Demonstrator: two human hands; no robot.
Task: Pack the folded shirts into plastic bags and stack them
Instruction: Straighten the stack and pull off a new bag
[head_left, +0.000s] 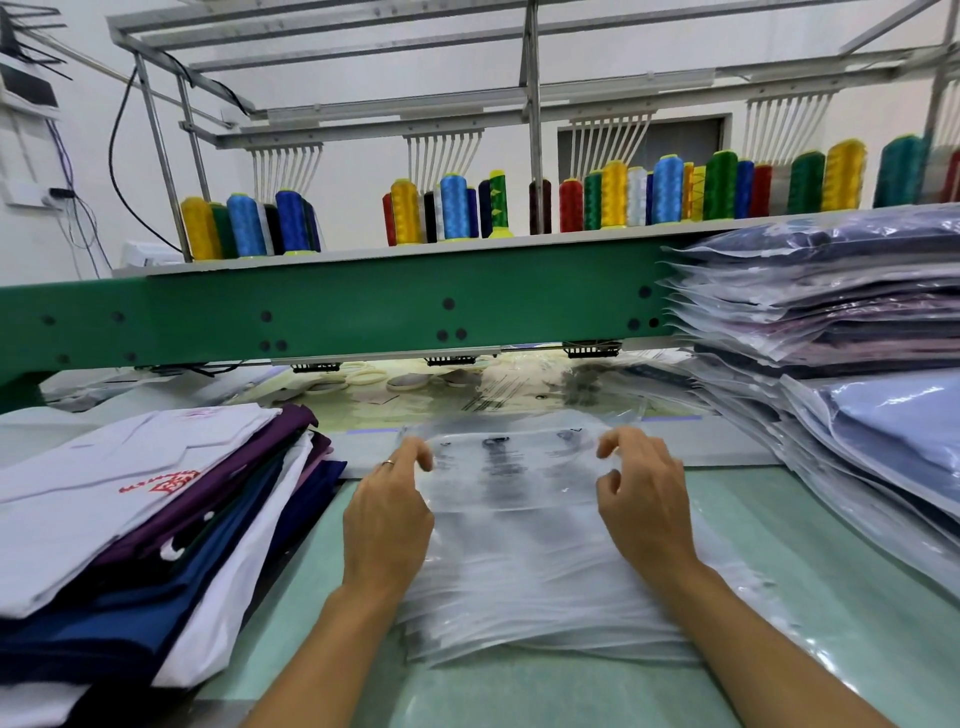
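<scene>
On the table (779, 519), between folded shirts (156, 509) not yet packed and a tall stack of bagged shirts (831, 322), the left hand (387, 509) and right hand (644, 499) pinch the top empty bag (514, 467), suggesting packing is roughly midway.

One camera on my head, looking forward and down.

It looks out past my arms, so my left hand (387, 514) and right hand (644, 512) are close and big in the low middle, on the plastic bags (519, 577). The tabletop (779, 551) fills the bottom. Higher up and farther off I see the green machine bar (363, 312) and the thread spools (453, 208). The view is wide, so straight lines bend at the sides.
</scene>
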